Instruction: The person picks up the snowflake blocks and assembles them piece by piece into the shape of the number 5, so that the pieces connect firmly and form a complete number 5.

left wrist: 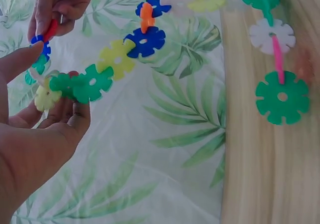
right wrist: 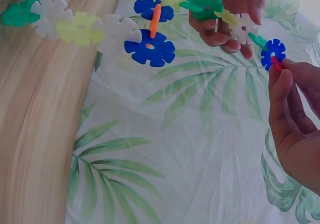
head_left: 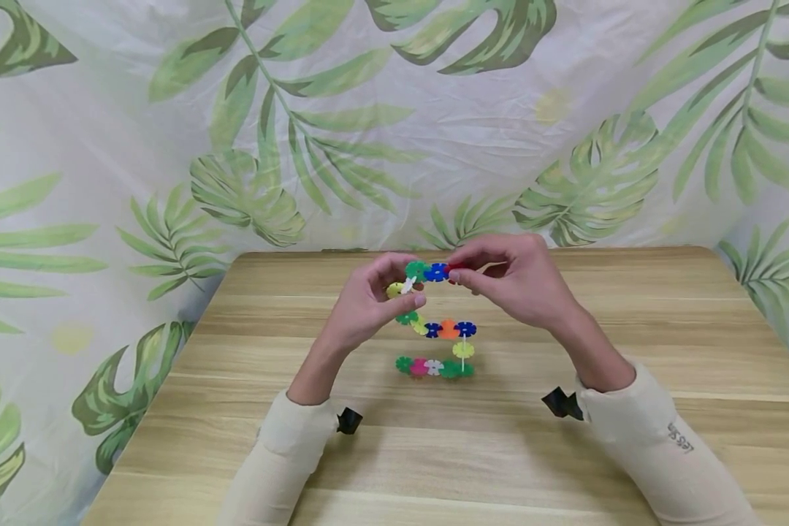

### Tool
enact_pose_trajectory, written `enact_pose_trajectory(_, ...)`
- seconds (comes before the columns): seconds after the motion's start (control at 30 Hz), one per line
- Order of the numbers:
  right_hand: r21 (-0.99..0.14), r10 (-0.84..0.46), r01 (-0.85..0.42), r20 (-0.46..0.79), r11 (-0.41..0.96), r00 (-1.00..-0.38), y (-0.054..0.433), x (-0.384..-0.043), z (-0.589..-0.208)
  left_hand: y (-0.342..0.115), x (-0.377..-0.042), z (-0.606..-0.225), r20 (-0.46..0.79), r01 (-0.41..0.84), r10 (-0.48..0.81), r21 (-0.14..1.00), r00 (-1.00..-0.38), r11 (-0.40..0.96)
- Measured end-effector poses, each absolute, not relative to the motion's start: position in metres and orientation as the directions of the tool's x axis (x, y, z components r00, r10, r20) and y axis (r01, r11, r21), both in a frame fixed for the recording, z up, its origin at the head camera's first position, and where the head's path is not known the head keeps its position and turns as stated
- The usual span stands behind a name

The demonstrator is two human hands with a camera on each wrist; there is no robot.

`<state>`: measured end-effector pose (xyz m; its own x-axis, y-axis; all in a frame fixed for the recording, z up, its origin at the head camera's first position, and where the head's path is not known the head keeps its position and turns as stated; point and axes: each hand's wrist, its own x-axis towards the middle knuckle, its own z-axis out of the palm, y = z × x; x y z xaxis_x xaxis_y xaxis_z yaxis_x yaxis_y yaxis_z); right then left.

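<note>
Notched plastic discs of several colours, slotted edge to edge, form an S-shaped chain in front of me. At its upper end my right hand pinches a red disc between thumb and fingers, right against a blue disc. My left hand holds the chain's upper bend, its fingers behind the green disc and a pale yellow disc, the thumb in front. From there the chain runs down through blue and orange discs to a lower row with a green end disc.
A wood-grain table lies under both forearms. Behind it hangs a pale cloth printed with green leaves. Small black pieces stick out at both sleeve cuffs, close to the tabletop.
</note>
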<state>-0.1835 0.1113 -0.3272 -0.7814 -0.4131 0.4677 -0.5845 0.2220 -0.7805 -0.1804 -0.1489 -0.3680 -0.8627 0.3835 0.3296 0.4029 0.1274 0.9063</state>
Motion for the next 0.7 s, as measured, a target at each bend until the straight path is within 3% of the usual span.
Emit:
enact_pose_trajectory(0.33,-0.797,-0.374,-0.566,0.470,0.211,-0.800,0.116,-0.182,-0.331,-0.158,-0.180,-0.376,0.116,0.236,0.410,0.937,-0.905,0.256)
enact_pose_trajectory(0.5,-0.804,-0.350,-0.545,0.452,0.239,-0.820,0.120,-0.180,-0.329,-0.157,-0.179,-0.375,0.078,0.212,0.385,0.924,-0.920,0.319)
enact_pose_trajectory(0.7,-0.823,-0.321,-0.511,0.428,0.247,-0.845,0.125,-0.176,-0.328,-0.152,-0.183,-0.377,0.095,0.190,0.344,0.948,-0.934,0.255)
